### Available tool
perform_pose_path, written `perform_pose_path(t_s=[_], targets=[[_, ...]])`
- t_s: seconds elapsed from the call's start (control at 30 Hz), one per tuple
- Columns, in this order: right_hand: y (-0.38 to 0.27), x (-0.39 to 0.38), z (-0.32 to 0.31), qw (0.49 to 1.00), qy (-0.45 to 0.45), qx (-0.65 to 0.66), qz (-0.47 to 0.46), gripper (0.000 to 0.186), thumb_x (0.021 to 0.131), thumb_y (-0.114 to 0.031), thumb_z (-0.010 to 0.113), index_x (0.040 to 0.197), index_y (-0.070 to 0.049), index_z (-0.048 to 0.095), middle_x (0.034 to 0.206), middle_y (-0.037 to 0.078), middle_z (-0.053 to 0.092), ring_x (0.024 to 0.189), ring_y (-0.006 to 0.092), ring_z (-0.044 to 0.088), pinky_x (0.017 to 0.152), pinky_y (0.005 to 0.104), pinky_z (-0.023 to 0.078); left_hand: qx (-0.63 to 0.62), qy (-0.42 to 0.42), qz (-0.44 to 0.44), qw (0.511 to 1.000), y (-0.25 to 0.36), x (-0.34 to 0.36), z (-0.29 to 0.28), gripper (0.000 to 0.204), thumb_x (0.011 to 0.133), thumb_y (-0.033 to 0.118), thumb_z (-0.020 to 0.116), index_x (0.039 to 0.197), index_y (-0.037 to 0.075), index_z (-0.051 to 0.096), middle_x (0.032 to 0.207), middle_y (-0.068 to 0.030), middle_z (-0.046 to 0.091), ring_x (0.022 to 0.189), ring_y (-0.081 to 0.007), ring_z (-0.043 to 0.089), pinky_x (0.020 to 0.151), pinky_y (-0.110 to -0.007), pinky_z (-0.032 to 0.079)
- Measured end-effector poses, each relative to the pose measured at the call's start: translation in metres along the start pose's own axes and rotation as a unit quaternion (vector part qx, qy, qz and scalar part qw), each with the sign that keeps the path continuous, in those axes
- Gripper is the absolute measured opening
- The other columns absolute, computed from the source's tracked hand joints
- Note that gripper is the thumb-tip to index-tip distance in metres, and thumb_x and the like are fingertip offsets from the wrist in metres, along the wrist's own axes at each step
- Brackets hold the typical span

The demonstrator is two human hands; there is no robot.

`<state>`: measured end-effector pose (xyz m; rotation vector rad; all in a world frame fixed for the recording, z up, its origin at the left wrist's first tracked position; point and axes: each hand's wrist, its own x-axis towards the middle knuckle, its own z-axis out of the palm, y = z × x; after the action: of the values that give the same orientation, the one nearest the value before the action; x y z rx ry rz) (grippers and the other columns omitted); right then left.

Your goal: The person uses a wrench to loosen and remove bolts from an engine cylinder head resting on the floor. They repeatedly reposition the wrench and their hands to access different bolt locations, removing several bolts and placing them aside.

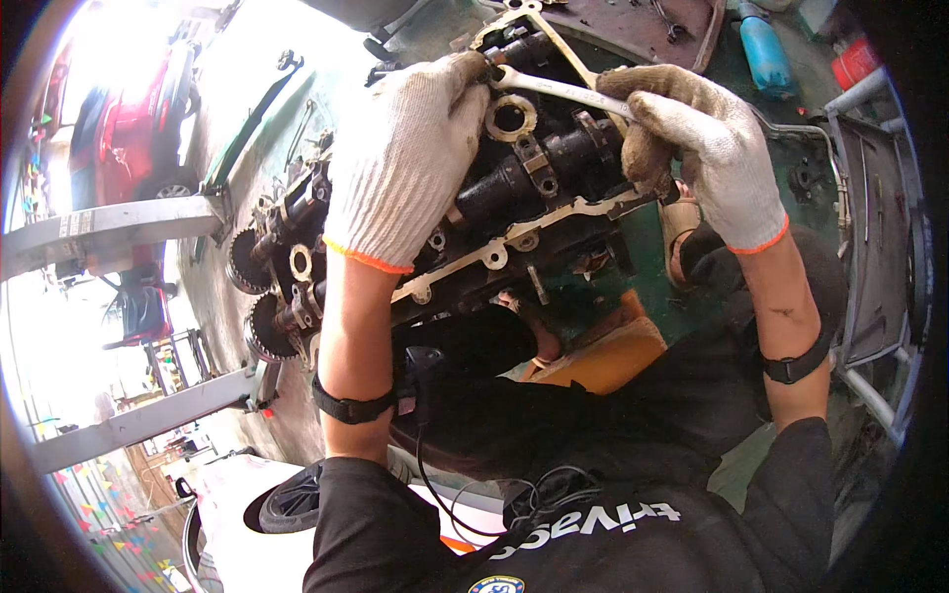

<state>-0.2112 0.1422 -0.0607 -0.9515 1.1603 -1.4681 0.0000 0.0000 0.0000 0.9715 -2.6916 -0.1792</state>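
Right hand (700, 153), gloved in white knit, is closed with fingers curled around one end of a silver wrench (563, 92). That wrench slants over the upper part of a greasy, dark engine assembly (494, 190), its other end beside the bent fingertips of the left hand (407, 153) (gloved to match, though I cannot tell whether those fingers grip anything). Below the left hand's side, two toothed wheels (269, 328) sit at the assembly's left end. Beyond the right hand, a blue bottle (766, 54) stands out near a brownish tray (643, 35).
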Motion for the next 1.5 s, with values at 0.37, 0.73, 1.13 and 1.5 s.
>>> perform_pose_path(t_s=[0.37, 0.73, 1.13, 1.5], targets=[[-0.008, 0.000, 0.006, 0.998, 0.016, -0.047, 0.026, 0.030, 0.103, -0.015, 0.056, 0.123, 0.002, 0.070, 0.087, 0.008, 0.074, 0.075, 0.0113, 0.070, 0.070, 0.0238, 0.055, -0.016, 0.006, -0.027, 0.999, -0.003, 0.000, 0.006, 0.037, 0.092, 0.035, 0.071, 0.117, 0.007, 0.076, 0.085, -0.0170, 0.075, 0.080, -0.0318, 0.075, 0.074, -0.040, 0.059], [-0.009, 0.007, 0.017, 0.994, 0.085, -0.038, 0.062, 0.025, 0.101, -0.017, 0.060, 0.115, 0.000, 0.073, 0.079, 0.001, 0.068, 0.063, 0.0056, 0.061, 0.058, 0.0194, 0.046, -0.005, 0.018, -0.045, 0.999, 0.001, 0.001, 0.008, 0.035, 0.093, 0.038, 0.070, 0.111, 0.009, 0.077, 0.086, -0.0155, 0.075, 0.081, -0.0332, 0.074, 0.076, -0.041, 0.059], [0.002, 0.051, 0.024, 0.969, 0.229, -0.088, 0.027, 0.025, 0.097, -0.021, 0.066, 0.112, -0.003, 0.075, 0.082, 0.004, 0.073, 0.068, 0.0079, 0.063, 0.054, 0.0234, 0.050, 0.002, 0.043, -0.073, 0.996, 0.000, 0.001, 0.016, 0.030, 0.094, 0.038, 0.069, 0.101, 0.012, 0.080, 0.081, -0.0159, 0.074, 0.077, -0.0332, 0.074, 0.071, -0.042, 0.058], [0.010, 0.068, 0.024, 0.949, 0.300, -0.094, -0.023, 0.025, 0.097, -0.024, 0.065, 0.108, -0.003, 0.074, 0.072, 0.006, 0.070, 0.062, 0.0131, 0.068, 0.049, 0.0269, 0.054, -0.014, 0.063, -0.062, 0.996, -0.001, 0.001, 0.020, 0.025, 0.092, 0.034, 0.071, 0.094, 0.011, 0.079, 0.075, -0.0156, 0.072, 0.072, -0.0338, 0.072, 0.068, -0.042, 0.057]])
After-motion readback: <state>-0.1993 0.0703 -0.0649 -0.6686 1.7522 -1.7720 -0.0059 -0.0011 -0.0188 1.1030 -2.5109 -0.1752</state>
